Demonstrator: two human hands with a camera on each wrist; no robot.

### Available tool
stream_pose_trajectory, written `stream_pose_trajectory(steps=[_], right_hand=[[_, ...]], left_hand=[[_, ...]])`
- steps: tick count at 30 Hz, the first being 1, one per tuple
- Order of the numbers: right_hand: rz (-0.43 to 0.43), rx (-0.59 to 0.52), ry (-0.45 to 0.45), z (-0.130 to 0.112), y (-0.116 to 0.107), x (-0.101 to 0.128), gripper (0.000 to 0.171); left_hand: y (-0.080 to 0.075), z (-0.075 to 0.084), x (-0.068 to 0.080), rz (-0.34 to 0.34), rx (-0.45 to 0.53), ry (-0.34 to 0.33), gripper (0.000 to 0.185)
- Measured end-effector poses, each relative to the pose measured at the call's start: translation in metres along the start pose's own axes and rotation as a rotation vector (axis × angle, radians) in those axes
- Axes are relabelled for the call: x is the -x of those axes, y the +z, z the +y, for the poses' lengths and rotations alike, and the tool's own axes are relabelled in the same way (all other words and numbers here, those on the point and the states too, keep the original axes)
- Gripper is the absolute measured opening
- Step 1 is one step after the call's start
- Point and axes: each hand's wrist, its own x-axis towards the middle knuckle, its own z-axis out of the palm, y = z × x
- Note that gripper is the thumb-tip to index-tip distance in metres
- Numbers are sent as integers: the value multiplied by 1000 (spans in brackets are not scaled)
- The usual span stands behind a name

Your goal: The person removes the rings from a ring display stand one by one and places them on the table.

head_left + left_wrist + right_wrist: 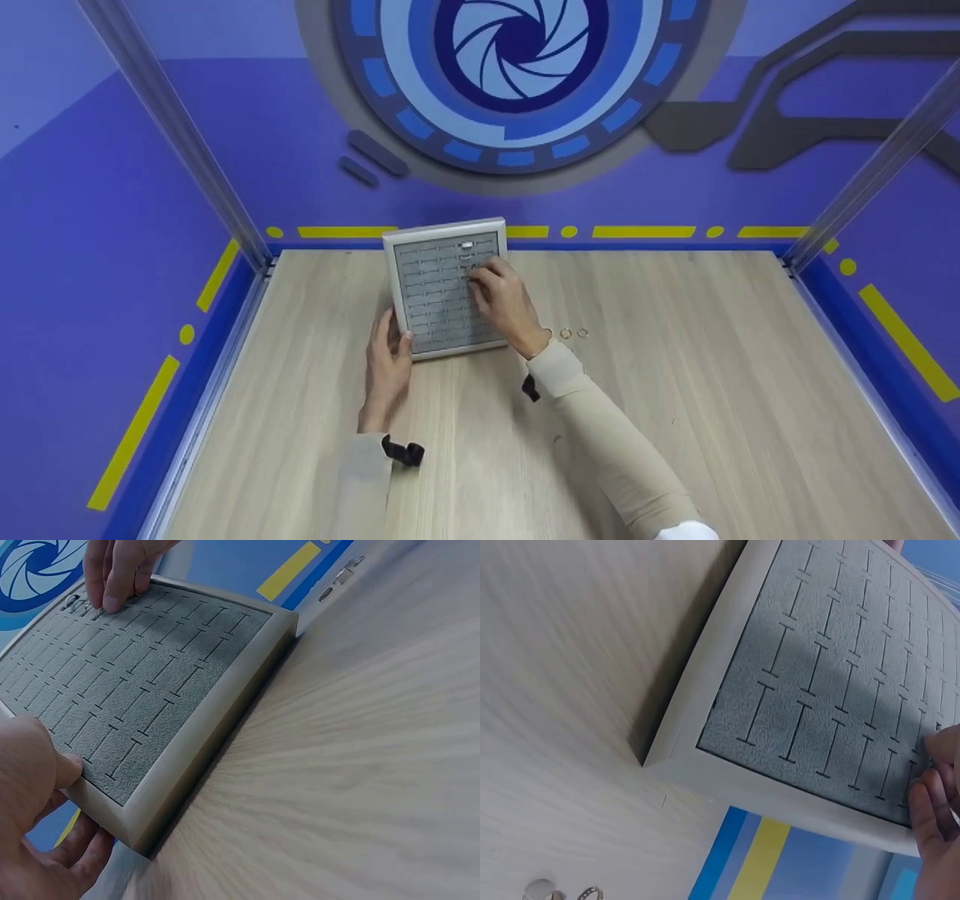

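The left hand (388, 371) grasps a ring tray (439, 307) near its lower left corner — thumb on the front of the frame, fingers behind. The tray sits at the far part of the bench (697, 390), close to the patterned wall (262, 150). The right hand (510, 304) has its bent fingertips against the slotted grey pad, just below the seated rings (467, 246); whether it pinches a ring, I cannot tell. Loose rings (566, 334) lie on the bench — beside the right wrist.
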Motion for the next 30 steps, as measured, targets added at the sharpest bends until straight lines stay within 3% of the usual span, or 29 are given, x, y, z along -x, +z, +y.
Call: stream_pose_trajectory(steps=[30], right_hand=[[-19, -14, -30, -1, -4, 0, 9]], left_hand=[[-2, -2, -1, -6, -25, 16, 59]])
